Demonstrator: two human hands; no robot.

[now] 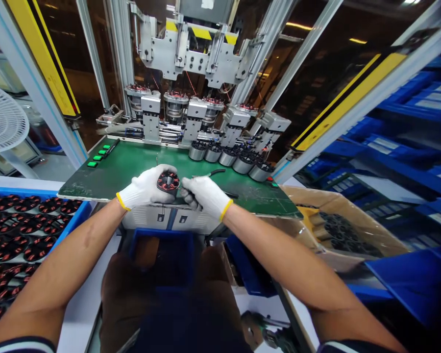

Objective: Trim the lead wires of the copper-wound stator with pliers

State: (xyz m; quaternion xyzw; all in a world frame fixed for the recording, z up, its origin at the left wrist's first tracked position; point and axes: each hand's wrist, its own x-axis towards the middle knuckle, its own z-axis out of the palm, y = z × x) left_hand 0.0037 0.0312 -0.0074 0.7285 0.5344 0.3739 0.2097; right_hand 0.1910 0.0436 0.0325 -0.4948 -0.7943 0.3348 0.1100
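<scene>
Workstation inventory, by descending size: one automated press machine in an aluminium frame, with yellow-and-black safety strips along its uprights; blue bins racked on shelving to the right; one desk with a green top, set directly before the machine; one open cardboard box at the desk's right corner, holding dark round parts; one blue tray at left, filled with red-wound stators in rows; one white pedestal fan beyond the tray, partly cut off by the frame edge; one blue bin below the desk's near edge. On the desk: a row of metal cylinders at the far right, just before the machine, and green push buttons at far left. Held over the desk's near half: one wound stator with red windings, gripped by the left hand, its white glove cuffed in yellow, fingers wrapped around the stator's body. The right hand, gloved alike, is closed on dark-handled cutters, right beside the stator and touching its edge.
</scene>
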